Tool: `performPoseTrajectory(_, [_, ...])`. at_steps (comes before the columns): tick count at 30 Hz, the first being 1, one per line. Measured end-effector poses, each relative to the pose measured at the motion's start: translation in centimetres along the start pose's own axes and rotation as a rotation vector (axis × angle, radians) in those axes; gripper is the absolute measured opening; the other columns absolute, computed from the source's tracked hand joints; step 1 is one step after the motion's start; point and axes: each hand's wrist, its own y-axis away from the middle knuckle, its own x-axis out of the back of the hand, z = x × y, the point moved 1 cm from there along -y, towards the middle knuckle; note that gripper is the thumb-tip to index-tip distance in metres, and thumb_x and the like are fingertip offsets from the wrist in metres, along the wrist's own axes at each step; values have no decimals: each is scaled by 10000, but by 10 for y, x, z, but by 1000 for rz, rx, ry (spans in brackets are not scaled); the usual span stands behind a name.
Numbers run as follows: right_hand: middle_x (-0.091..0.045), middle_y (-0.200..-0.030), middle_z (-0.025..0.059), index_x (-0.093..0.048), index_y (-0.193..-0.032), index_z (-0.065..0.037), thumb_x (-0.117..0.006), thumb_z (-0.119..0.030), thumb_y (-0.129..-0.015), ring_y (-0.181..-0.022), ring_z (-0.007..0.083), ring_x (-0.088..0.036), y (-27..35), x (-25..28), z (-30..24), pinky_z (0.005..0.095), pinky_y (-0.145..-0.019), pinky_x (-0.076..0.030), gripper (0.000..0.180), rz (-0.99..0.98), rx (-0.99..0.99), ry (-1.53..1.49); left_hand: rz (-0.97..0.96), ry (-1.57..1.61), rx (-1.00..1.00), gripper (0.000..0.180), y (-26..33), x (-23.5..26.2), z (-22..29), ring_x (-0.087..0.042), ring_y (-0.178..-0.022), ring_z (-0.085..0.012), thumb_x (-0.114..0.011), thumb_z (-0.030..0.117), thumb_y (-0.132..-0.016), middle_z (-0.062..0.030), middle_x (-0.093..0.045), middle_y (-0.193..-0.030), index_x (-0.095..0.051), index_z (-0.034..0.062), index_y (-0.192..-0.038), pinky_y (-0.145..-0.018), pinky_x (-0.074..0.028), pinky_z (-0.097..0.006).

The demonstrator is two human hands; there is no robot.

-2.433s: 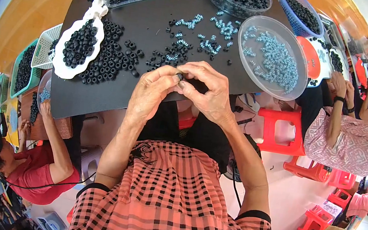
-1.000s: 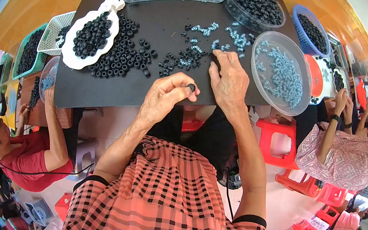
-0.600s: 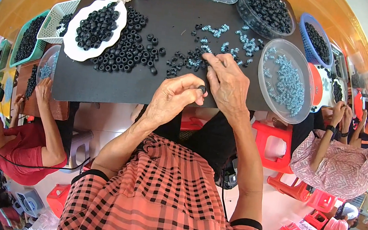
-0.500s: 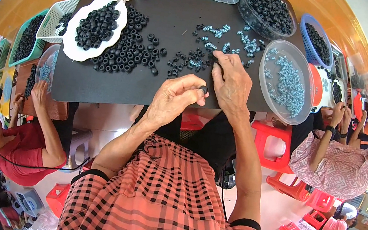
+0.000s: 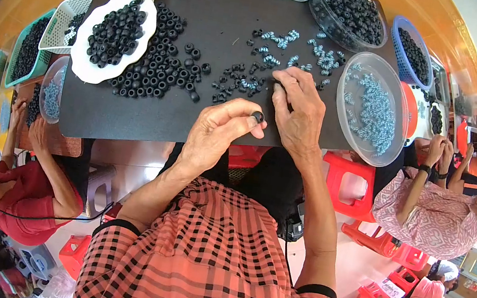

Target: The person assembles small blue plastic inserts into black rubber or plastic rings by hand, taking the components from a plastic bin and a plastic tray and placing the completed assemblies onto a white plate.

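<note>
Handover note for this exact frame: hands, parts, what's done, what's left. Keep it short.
Left hand: pinches one black ring at its fingertips, at the near edge of the black mat.
Right hand: fingers down on the mat among the scattered light-blue parts, grip not visible.
Loose black rings lie beside the white tray; the clear round bowl holds blue pieces.
Done: ring picked up.
Left: probably mating it with a blue part; the piles remain.

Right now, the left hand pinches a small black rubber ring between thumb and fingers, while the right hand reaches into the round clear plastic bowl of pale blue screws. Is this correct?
Not quite. The left hand does pinch the small black rubber ring, but the right hand is not in the round clear plastic bowl; it rests on the black tabletop by the loose screws, as the head view shows.
</note>
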Motion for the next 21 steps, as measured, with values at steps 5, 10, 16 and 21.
performPoseTrajectory(5, [-636, -936, 98, -669, -972, -29, -658, 7, -806, -747, 246, -650, 2, 6, 3, 328, -655, -519, 171, 45, -22, -36, -10, -18, -55, 148, -7, -11, 11, -623, -841, -96, -551, 54, -910, -53, -667, -891, -634, -24, -1004, -822, -480, -250])
performPoseTrajectory(10, [-647, -903, 82, -666, -949, -21, -659, 10, -790, -719, 244, -658, 7, 0, 5, 323, -635, -531, 162, 2, -17, -92, 14, -233, -99, 148, -17, -12, 3, -614, -806, -88, -541, 29, -873, -42, -665, -873, -637, -17, -976, -780, -471, -235])
performPoseTrajectory(16, [-591, -827, 61, -642, -881, -50, -667, -22, -755, -687, 251, -647, 9, 3, 8, 346, -589, -534, 131, 85, 30, -97, 59, -320, -106, 162, -20, -17, 2, -588, -777, -79, -523, 64, -888, -32, -664, -785, -648, -5, -962, -765, -441, -226])
performPoseTrajectory(21, [-640, -925, 111, -648, -967, -15, -649, 28, -798, -746, 253, -659, 24, 16, 5, 335, -636, -531, 174, 30, -6, -204, 14, -137, -124, 206, -20, -16, 0, -592, -810, -114, -487, 69, -918, -87, -649, -884, -626, -55, -1007, -812, -461, -272])
